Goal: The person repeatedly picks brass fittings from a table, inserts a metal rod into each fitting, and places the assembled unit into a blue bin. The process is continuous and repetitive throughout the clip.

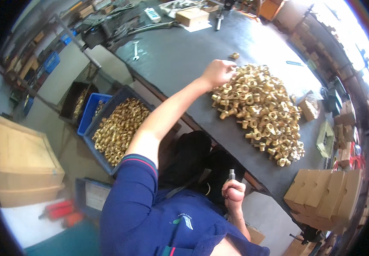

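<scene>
A large heap of brass fittings (257,102) lies on the dark tabletop (180,55). My left hand (218,73) reaches across to the heap's far left edge. Its fingers are curled together against the fittings, and what is between the fingertips is hidden. One loose brass fitting (234,55) lies just beyond that hand. Close to my body, at the table's near edge, my right hand (234,190) is wrapped round a grey metal rod (232,174). The rod's narrower end points up out of the fist; the rest is covered by the fingers.
At my left stands a grey-blue bin (91,134) of brass nuts, beside a blue bin (89,114). A spanner (136,50) lies on the table's far left. Cardboard boxes (321,196) stand at the right corner, near a small open carton (308,107) and a pale green tray (325,138).
</scene>
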### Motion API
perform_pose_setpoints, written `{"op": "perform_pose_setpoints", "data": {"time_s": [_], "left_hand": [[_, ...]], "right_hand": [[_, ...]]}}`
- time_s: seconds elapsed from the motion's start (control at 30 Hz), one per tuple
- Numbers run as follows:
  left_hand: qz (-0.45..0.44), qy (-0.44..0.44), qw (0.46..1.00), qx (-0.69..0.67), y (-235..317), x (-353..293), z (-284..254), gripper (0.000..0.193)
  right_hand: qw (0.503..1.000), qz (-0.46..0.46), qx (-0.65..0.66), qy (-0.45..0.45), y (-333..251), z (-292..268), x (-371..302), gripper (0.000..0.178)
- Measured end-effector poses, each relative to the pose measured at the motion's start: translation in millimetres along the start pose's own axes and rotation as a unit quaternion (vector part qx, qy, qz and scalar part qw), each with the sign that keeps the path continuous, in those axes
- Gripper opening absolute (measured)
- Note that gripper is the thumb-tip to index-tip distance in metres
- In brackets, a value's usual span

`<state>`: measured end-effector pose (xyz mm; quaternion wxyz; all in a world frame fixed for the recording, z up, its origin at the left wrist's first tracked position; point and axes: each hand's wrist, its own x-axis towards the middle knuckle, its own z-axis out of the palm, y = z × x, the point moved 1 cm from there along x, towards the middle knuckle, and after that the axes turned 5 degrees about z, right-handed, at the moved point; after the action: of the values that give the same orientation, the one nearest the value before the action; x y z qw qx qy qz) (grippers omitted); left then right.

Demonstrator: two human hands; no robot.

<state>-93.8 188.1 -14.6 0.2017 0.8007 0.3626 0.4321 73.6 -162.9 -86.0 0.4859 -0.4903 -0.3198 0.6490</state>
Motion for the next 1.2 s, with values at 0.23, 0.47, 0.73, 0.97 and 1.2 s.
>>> {"op": "perform_pose_setpoints", "data": {"time_s": [0.23,0.47,0.73,0.97,1.2], "left_hand": [[-0.323,0.192,0.921,-0.100,-83.6,-236.5,-148.8,0.020],[-0.471,-0.081,0.857,0.194,-152.9,-369.9,-125.7,0.031],[-0.488,-0.157,0.796,0.321,-202.9,-377.2,-78.3,0.020],[-0.590,-0.011,0.758,0.277,-194.5,-367.2,-69.4,0.022],[-0.640,-0.032,0.735,0.222,-190.0,-362.1,-74.5,0.027]], "right_hand": [[0.999,0.015,-0.042,-0.012,4.4,6.2,5.8,0.013],[0.985,0.052,-0.146,-0.080,3.5,25.7,30.3,0.018],[0.983,0.015,-0.170,-0.061,5.7,37.3,25.9,0.016],[0.987,0.068,-0.148,-0.013,14.4,25.1,16.1,0.018],[0.988,0.090,-0.125,-0.023,10.6,31.8,20.4,0.019]]}}
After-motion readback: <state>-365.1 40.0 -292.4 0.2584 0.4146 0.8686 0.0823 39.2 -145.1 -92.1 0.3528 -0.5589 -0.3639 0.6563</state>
